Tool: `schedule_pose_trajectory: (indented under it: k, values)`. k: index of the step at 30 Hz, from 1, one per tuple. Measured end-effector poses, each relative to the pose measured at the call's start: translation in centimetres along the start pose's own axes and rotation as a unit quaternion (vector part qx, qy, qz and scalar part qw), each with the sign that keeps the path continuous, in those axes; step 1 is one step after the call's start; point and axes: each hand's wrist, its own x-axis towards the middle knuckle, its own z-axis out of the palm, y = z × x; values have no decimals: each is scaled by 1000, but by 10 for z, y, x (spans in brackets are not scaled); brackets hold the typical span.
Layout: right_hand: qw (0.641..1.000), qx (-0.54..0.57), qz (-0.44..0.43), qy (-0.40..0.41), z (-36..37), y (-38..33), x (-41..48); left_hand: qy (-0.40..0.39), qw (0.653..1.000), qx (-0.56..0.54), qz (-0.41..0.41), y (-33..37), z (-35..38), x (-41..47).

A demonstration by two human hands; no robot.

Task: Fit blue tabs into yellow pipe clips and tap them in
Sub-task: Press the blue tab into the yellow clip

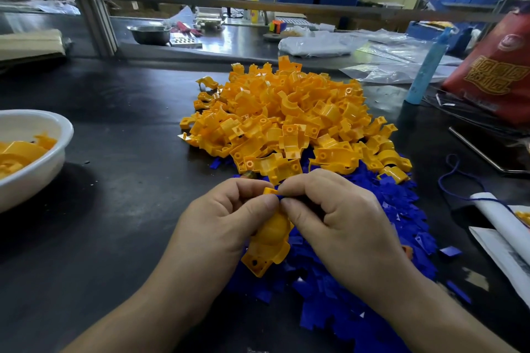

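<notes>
Lower centre of the frame: the left hand (226, 218) curls round a yellow plastic pipe clip (271, 241), and the right hand (335, 215) pinches a small blue plastic tab (282, 197) at its top end, above a heap of loose blue tabs (387, 209); more yellow clips (286, 112) lie piled behind

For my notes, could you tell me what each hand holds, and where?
Left hand grips a clip by its top end; right hand pinches a tab there.
</notes>
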Motion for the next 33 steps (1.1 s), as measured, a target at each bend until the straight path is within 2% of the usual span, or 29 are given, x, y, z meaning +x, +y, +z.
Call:
schedule_pose_trajectory:
  k: [6,9,11,19,27,33]
  values:
    - [985,118,122,-22,2,-1,0,6,1000,-2,9,-1,-2,1]
    - [940,286,177,-61,0,-2,2,4,1000,-10,12,-1,-1,-1]
    - [923,332,184,-60,0,-2,2,3,1000,-19,10,-2,-1,-1]
    - [922,336,181,-64,1,0,1,-31,998,-48,-13,0,-2,-3]
    - [886,385,236,-104,0,2,3,-37,998,-42,-22,-3,-4,-2]
    - [924,318,195,-85,1,0,2,-27,999,-33,-19,-3,-5,0]
